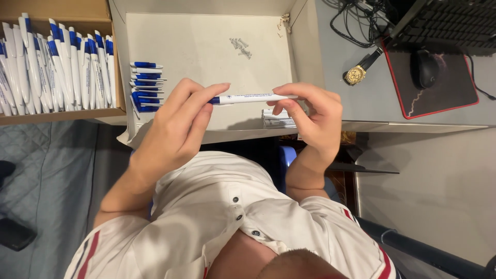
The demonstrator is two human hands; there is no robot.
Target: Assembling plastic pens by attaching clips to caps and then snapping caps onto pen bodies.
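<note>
I hold a white pen with a blue end (250, 97) level between both hands, above an open shallow white box (206, 57). My left hand (175, 124) pinches the blue end with fingertips and thumb. The fingers of my right hand (315, 116) grip the white tip end. Beneath my right hand a few white pen parts (276, 120) lie at the box's near edge. A stack of blue pen pieces (145, 87) lies at the left side of the box, and some small springs (241, 47) lie near its far side.
A cardboard box (116, 62) at the far left holds several white-and-blue pens (57, 67). On the grey desk to the right lie a gold wristwatch (356, 74), a black mouse (424, 67) on a red-edged pad (444, 95), a keyboard (449, 23) and cables (356, 20).
</note>
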